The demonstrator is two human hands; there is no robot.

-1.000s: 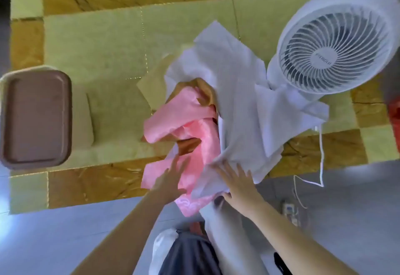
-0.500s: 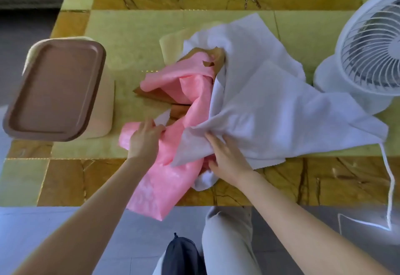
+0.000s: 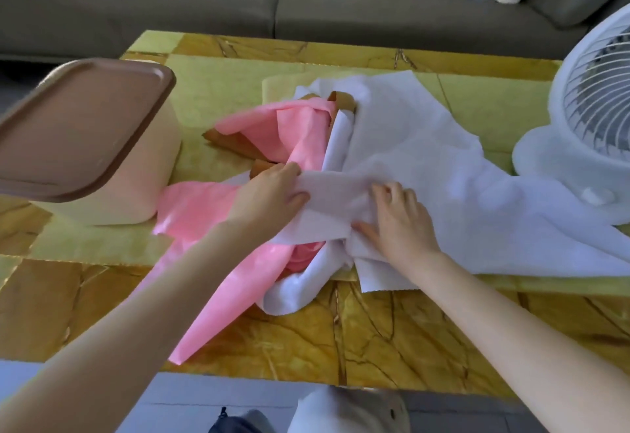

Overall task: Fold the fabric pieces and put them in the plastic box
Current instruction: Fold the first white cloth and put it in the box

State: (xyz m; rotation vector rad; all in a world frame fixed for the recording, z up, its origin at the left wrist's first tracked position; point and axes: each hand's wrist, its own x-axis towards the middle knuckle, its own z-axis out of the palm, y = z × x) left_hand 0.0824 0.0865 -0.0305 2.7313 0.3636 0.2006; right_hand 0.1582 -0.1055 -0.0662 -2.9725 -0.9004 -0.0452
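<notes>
Well to the left of both hands stands a rounded, peach-coloured plastic box [image 3: 143, 190], closed by a smooth brown lid [image 3: 85, 129] with a raised rim, its left edge cut off by the frame. Between the box and the left hand a thin, slightly glossy pink fabric [image 3: 218, 296] lies crumpled, one end running under the left forearm and hanging over the near edge of the desk [image 3: 392, 337], a polished slab of yellow-green and amber veined stone. Just beyond the left hand the pink fabric bunches over a stiff-looking brown fabric [image 3: 235, 146], most of which is hidden. The left hand [image 3: 269, 194] pinches a flat band of the white fabric [image 3: 443, 177], fingers curled over its far edge and thumb pressed on its top face. The right hand [image 3: 399, 221], close beside the left, grips the same band: its fingers are bent with the tips dug into the cloth, and the thumb is stretched out flat on it. This soft, finely textured white fabric spreads wide to the right of the right hand, and a rolled part sags below the hands. Its far corner covers a pale yellow sheet that is hard to make out. Far to the right of the right hand a white plastic fan [image 3: 579, 146] with a slatted grille is cut off by the frame, its base touching the white fabric. Beyond the desk runs a grey cloth sofa [image 3: 306, 6].
</notes>
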